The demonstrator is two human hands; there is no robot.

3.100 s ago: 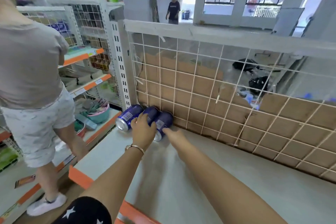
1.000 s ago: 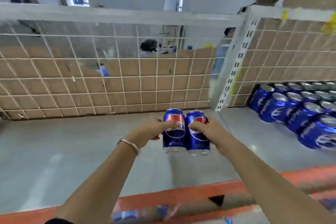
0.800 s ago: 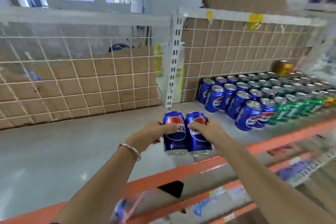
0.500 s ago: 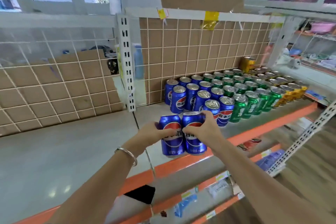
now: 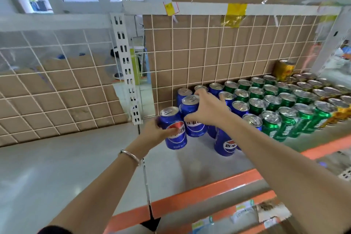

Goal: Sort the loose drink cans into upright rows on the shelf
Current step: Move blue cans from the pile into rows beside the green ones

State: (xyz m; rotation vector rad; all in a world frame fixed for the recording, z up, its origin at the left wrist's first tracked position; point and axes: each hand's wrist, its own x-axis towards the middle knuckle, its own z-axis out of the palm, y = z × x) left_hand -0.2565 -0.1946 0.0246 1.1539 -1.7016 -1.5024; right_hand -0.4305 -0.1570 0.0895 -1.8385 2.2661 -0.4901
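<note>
Shelf [image 5: 57, 167]: one grey deck with an orange front edge [image 5: 199, 194] is running across the view; its left half is lying bare, and all the cans are standing on the right half
Wire grid [image 5: 209, 53]: two white mesh panels are closing the back, with brown cardboard sitting behind them
Post [image 5: 127, 66]: one slotted white upright is dividing the two panels
Green cans [image 5: 273, 100]: about sixteen tops are showing, standing upright in four rows right of the blue ones; the far end is blurring
Blue cans [image 5: 226, 144]: at least nine are showing upright, counting the two in the hands; the right forearm is crossing over the group and hiding part of it
Short gold cans [image 5: 341, 112]: these are standing at the right edge, too blurred to count
Tall gold can [image 5: 284, 68]: one is standing alone against the grid
Right hand [image 5: 210, 108]: its thumb is pressing the front of the second blue can [image 5: 196, 129] while its fingers are reaching over the top, gripping it
Left hand [image 5: 152, 133]: its fingers are wrapping round the leftmost blue can [image 5: 171, 118], upright at the group's left end; whether its base is touching the deck cannot be told
Bracelet [image 5: 130, 155]: one silver band is circling the left wrist
Yellow tape [image 5: 235, 13]: one strip is sticking to the top rail
</note>
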